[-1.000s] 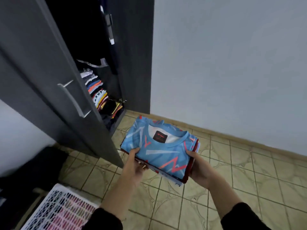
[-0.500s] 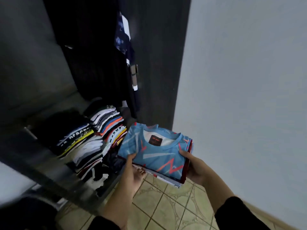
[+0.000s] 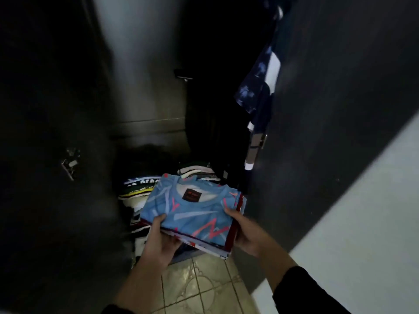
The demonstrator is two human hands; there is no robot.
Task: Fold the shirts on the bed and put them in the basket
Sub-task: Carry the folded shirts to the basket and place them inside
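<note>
I hold a small stack of folded shirts (image 3: 192, 211) in front of an open dark wardrobe; the top shirt is light blue with white and pink streaks and a dark neck label. My left hand (image 3: 161, 240) grips the stack's near left edge, thumb on top. My right hand (image 3: 246, 232) grips its right edge, thumb on top, fingers underneath. The stack hovers just above piles of folded clothes (image 3: 140, 189) on the wardrobe's bottom shelf. No basket is in view.
The wardrobe's open door (image 3: 56, 155) with a metal hinge stands at the left. Its dark side panel (image 3: 317, 132) rises at the right, beside a white wall (image 3: 362, 211). A dark blue patterned garment (image 3: 256, 87) hangs inside. Tiled floor (image 3: 199, 286) lies below.
I have stepped closer to the wardrobe and carried the stack forward over the folded piles inside. The basket seen one second ago has dropped out of view.
</note>
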